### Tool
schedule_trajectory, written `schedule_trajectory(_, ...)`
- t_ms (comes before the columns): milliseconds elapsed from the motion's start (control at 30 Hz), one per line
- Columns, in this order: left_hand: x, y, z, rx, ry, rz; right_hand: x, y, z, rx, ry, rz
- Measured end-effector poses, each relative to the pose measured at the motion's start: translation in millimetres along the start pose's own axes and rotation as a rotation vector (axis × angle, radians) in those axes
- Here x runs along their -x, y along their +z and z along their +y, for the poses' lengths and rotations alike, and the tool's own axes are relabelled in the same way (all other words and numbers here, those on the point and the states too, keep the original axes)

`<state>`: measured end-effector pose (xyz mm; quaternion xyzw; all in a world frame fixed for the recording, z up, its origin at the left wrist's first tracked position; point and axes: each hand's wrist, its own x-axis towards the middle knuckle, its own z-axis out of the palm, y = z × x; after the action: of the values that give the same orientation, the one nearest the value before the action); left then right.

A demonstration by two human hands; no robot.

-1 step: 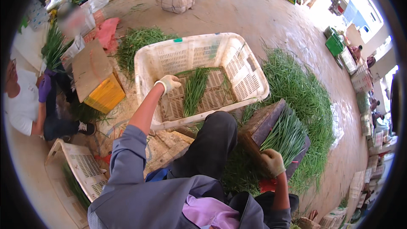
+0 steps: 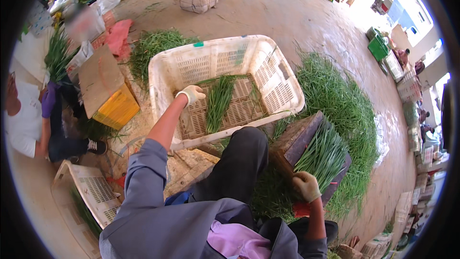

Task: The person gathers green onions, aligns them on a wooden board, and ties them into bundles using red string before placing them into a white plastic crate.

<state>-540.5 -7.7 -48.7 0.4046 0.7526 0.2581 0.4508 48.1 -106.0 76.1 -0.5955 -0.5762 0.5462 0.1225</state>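
My left hand (image 2: 193, 95), in a pale glove, reaches over the near left part of a white plastic crate (image 2: 160, 74). Its fingers are loosely apart, just left of a bundle of long green stalks (image 2: 220, 104) lying on the crate floor; the hand seems not to touch it. At lower right my right hand (image 2: 307, 186), gloved alike, is curled beside the near ends of a pile of green stalks (image 2: 322, 151). That pile lies on a dark-topped box (image 2: 298, 138) by my knee. What the right fingers hold, if anything, is hidden.
Loose greens (image 2: 342, 100) heap on the floor right of the crate; a smaller heap (image 2: 155, 50) lies at its far left. A yellow box with a cardboard top (image 2: 103, 79) stands left, near a seated person (image 2: 24, 115) holding greens. Another white crate (image 2: 93, 187) leans at lower left.
The view has shifted slightly. My right hand has moved a little toward the left at the stalk ends. My left hand stays over the crate.
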Motion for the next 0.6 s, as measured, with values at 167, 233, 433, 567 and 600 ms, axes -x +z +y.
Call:
schedule_trajectory(167, -79.7, 74.6, -7.4, -0.545, -0.268, -0.245, 10.2, 23.0, 35.0, -0.041, 0.106, 0.017)
schedule_trajectory(233, -104.9, 99.7, -61.6, -0.526, -0.392, -0.285, 8.2, 27.8, 46.2, -0.097, 0.175, -0.011)
schedule_trajectory(433, -98.8, 183.8, -32.2, -0.845, -0.45, -0.108, 6.3, 36.3, 61.6, -0.128, 0.342, 0.053)
schedule_trajectory(567, -111.3, 163.1, -68.8, -0.69, -0.347, 0.017, -8.3, 39.2, 58.0, -0.151, 0.359, 0.049)
schedule_trajectory(600, -112.7, 153.5, -81.9, -0.626, -0.299, 0.031, -10.9, 38.6, 55.0, -0.148, 0.359, 0.045)
